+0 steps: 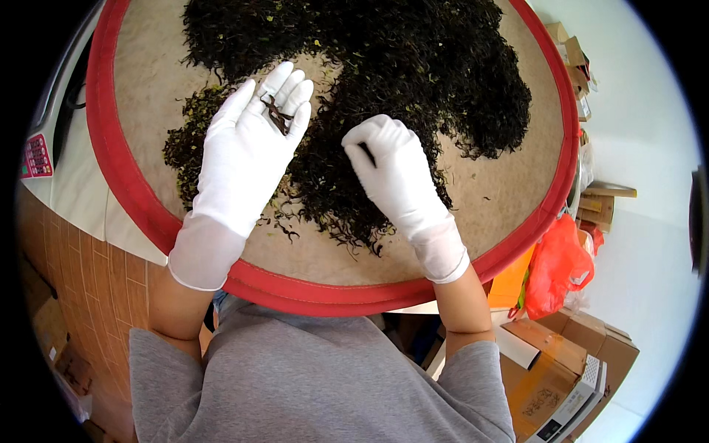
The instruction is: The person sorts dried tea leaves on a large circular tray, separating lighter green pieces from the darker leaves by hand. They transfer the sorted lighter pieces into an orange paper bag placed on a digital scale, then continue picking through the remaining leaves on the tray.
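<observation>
My left hand (246,149), in a white glove, is turned palm up over the tray. A few dark twisted leaves (277,115), apparently dried tea, rest on its fingers. To its right, my right hand (394,169), also gloved, is held over the dark leaf heap (404,72) with thumb and fingertips brought together; nothing shows in its pinch. Partly behind my left hand lies a smaller pile of yellowish-green and brown bits (191,133). All this leaf matter is spread on a large round tan tray (498,205) with a red cloth rim (332,299).
A pale tabletop (83,205) and a device with a pink keypad (37,156) are at the left. Right of the tray are a red plastic bag (556,268), an orange sheet (510,279) and cardboard boxes (545,382). Small boxes (576,61) line the white wall.
</observation>
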### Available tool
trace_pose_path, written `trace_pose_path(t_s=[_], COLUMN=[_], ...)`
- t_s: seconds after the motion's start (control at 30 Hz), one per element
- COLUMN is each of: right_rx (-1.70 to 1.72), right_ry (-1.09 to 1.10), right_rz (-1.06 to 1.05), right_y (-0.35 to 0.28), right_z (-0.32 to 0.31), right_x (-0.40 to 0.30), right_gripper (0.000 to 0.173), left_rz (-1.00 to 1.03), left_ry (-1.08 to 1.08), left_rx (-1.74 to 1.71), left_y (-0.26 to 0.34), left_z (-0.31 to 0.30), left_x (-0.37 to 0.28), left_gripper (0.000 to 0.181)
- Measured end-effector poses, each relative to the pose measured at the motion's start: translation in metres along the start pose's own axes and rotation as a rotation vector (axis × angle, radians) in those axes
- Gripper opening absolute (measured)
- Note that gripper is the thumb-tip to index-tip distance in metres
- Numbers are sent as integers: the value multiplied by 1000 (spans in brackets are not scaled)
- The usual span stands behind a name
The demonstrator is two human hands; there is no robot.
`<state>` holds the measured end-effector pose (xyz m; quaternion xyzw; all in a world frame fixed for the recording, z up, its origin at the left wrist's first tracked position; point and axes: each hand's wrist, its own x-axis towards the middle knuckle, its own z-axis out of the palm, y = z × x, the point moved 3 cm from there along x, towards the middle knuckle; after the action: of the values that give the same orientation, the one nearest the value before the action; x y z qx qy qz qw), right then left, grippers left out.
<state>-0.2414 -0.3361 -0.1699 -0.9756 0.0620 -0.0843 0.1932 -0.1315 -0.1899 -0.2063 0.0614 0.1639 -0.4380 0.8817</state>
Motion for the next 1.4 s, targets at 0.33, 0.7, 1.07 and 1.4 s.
trace_pose_path(t_s=[0.33, 0.7, 1.07, 1.4], right_rx=[-181, 867, 1308, 1429], right_ry=[-40, 2, -184, -231], right_rz=[-49, 563, 579, 496], right_y=[-8, 15, 15, 15], right_z=[11, -10, -20, -18], right_x=[-6, -18, -18, -21], right_gripper=[15, 15, 23, 36], left_rz=[9, 14, -43, -94], left_ry=[23, 58, 60, -34], left_rx=[17, 65, 139, 125], left_y=[-2, -6, -12, -11], left_z=[0, 2, 1, -7], left_x=[1, 2, 0, 3], left_gripper=[40, 40, 40, 39])
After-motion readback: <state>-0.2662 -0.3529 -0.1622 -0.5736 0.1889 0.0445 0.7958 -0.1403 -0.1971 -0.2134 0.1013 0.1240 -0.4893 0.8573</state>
